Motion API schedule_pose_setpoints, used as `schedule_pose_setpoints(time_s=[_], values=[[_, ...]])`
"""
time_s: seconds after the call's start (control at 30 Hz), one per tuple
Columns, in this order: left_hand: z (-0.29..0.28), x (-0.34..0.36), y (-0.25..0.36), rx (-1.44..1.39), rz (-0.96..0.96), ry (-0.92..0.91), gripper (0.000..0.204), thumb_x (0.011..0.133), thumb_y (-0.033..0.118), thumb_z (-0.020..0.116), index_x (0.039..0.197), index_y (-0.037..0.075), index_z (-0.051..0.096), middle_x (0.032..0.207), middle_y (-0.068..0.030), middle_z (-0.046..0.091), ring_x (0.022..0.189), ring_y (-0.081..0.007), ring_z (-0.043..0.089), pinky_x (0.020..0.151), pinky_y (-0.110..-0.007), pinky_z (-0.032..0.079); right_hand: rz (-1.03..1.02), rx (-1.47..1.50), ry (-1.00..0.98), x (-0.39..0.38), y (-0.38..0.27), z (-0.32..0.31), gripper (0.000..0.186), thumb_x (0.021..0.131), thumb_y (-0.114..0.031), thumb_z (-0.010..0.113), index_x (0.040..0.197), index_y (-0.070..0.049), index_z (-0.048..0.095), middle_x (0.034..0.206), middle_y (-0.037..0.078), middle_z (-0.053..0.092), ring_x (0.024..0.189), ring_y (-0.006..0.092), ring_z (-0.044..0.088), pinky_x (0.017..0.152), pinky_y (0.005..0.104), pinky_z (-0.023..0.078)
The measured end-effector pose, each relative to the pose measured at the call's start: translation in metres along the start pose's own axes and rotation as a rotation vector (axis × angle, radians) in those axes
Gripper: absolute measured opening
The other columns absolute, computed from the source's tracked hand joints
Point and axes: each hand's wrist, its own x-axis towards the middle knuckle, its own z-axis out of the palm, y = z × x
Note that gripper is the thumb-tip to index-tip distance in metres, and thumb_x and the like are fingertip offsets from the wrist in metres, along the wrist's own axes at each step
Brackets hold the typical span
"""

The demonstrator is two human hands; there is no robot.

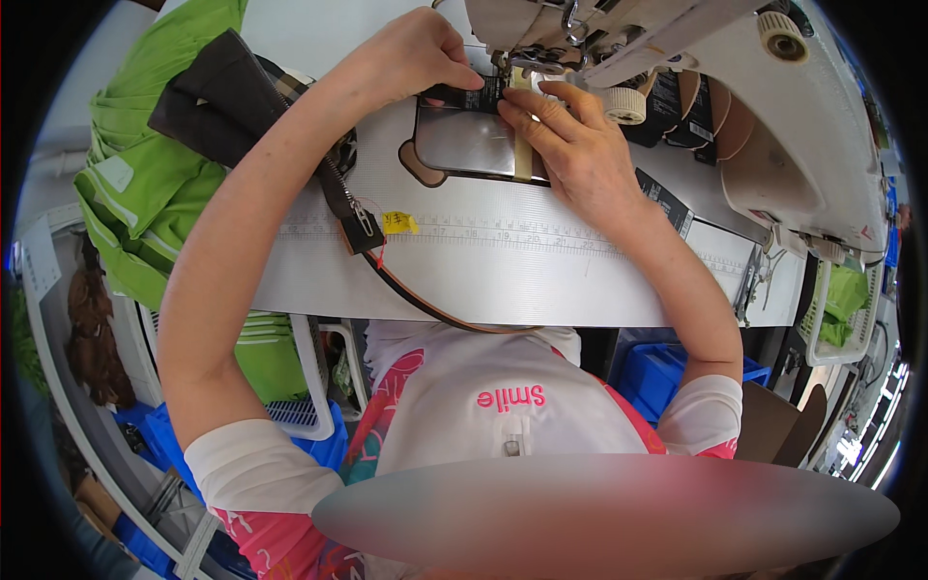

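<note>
Under the sewing machine [822, 126], your left hand [418, 60] pinches the black label [480, 95]; your right hand [585, 155] touches its other end, grip unclear, probably to steady it.

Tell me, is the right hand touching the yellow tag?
Apart. The head view shows a plain gap: white tabletop is visible between the right hand and the yellow tag.

Head-worn fisheye view, facing steeply down, near above worktable [590, 285]

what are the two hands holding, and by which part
The left hand seems to pinch a small black piece by its left part; the right hand touches its right end, grip unclear.
</note>
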Motion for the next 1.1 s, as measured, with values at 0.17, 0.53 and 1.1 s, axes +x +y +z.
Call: schedule_pose_setpoints(time_s=[0.17,0.53,1.1], values=[[0.004,0.000,0.002,-0.008,-0.014,0.031,0.020,0.072,0.009,0.072,0.086,-0.002,0.061,0.068,-0.0030,0.058,0.059,-0.0092,0.054,0.049,-0.023,0.043,-0.012,0.040,-0.043,0.003,0.002,-0.005,0.041,0.070,-0.002,0.061,0.110,-0.010,0.063,0.115,0.000,0.058,0.101,0.0255,0.053,0.078,0.0329,0.051],[0.001,0.005,-0.008,0.113,0.058,0.023,0.024,0.071,0.013,0.072,0.071,-0.009,0.063,0.066,-0.0103,0.060,0.058,-0.0152,0.060,0.051,-0.025,0.052,0.322,0.339,0.023,-0.005,0.006,-0.001,0.036,0.079,0.004,0.055,0.111,-0.011,0.061,0.104,0.008,0.058,0.075,0.0238,0.061,0.067,0.0293,0.050],[0.000,0.004,-0.001,0.106,-0.053,-0.015,0.026,0.072,0.009,0.072,0.094,-0.003,0.062,0.071,-0.0036,0.059,0.061,-0.0100,0.056,0.051,-0.023,0.046,0.059,0.153,0.066,0.004,0.002,-0.001,0.037,0.066,-0.002,0.064,0.101,-0.013,0.067,0.091,0.008,0.059,0.081,0.0271,0.056,0.067,0.0379,0.045]])
